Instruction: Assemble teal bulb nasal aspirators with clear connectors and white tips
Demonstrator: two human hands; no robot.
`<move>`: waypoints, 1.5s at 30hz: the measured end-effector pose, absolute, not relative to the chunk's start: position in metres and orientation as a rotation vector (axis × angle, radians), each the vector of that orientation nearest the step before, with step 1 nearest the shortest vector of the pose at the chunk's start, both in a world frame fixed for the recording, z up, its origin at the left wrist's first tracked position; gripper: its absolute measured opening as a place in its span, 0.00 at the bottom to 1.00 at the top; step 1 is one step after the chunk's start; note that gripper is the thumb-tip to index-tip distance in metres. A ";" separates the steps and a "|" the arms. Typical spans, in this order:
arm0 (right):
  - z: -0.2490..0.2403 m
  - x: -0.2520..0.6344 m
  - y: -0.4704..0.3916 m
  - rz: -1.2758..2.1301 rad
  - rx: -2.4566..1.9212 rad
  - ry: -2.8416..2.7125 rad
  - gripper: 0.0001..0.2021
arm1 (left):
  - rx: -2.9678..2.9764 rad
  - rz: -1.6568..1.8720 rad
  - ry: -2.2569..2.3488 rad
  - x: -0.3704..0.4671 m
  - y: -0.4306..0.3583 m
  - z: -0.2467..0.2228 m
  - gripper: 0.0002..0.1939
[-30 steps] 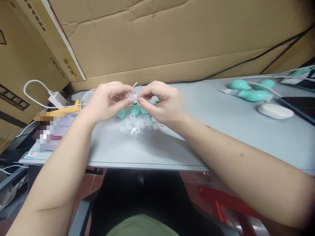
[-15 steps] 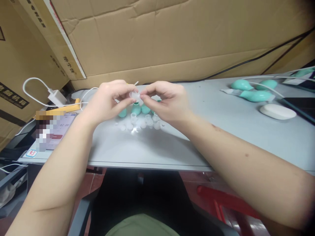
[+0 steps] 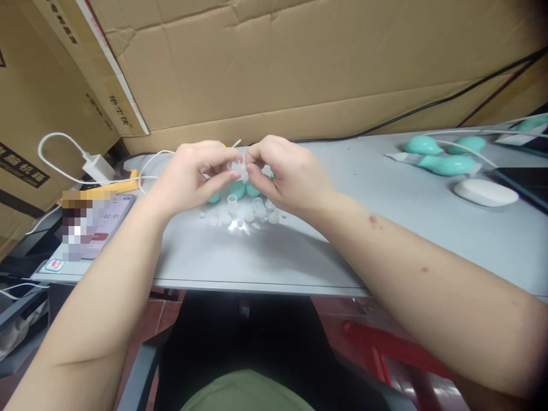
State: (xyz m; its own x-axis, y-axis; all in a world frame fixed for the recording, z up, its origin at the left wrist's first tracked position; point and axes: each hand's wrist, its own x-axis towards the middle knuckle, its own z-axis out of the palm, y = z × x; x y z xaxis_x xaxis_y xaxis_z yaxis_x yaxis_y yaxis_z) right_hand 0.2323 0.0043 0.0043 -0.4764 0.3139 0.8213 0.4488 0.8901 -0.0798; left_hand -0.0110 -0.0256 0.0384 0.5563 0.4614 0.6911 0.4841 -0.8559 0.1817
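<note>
My left hand (image 3: 197, 171) pinches a small translucent plastic piece (image 3: 237, 167) between thumb and fingertips, above the desk. My right hand (image 3: 283, 171) is closed at the right side of the same piece, thumb and forefinger pressed to it; whether a second part sits there is too small to tell. Behind and below the fingers stand several teal rounded bulbs (image 3: 236, 189), partly hidden by the hands. In front of the bulbs, small clear plastic cups (image 3: 232, 204) and several translucent round bits (image 3: 249, 216) lie on the grey desk (image 3: 257, 257).
At the right lie teal bulbs (image 3: 447, 165) with clear wrapping and a white oval case (image 3: 486, 193). On the left are a phone (image 3: 112, 225) showing a timer, a white charger (image 3: 99, 168) with its cable and a yellow strip (image 3: 122, 184). Cardboard (image 3: 299, 68) walls the back.
My right hand has turned slightly and curled closer at the plastic piece. The left hand keeps its pinch, and the piece has shifted a little between the fingers.
</note>
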 end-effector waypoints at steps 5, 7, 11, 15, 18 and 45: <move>0.003 0.229 0.005 -0.240 -0.640 -2.120 0.06 | -2.738 -1.220 -0.840 -0.009 -0.025 0.038 0.08; 0.002 0.228 0.005 -0.236 -0.624 -2.109 0.06 | -2.733 -1.250 -0.854 -0.007 -0.026 0.037 0.07; 0.001 0.229 0.006 -0.190 -0.629 -2.091 0.06 | -2.756 -1.318 -0.896 -0.004 -0.027 0.037 0.07; -0.001 0.229 0.006 -0.118 -0.633 -2.054 0.06 | -2.789 -1.364 -0.986 -0.006 -0.028 0.037 0.09; -0.001 0.229 0.005 0.044 -0.568 -1.984 0.05 | -2.814 -1.349 -1.005 -0.010 -0.028 0.038 0.10; 0.001 0.236 0.016 -0.252 -0.581 -2.216 0.06 | -2.808 -1.308 -0.987 -0.003 -0.029 0.033 0.14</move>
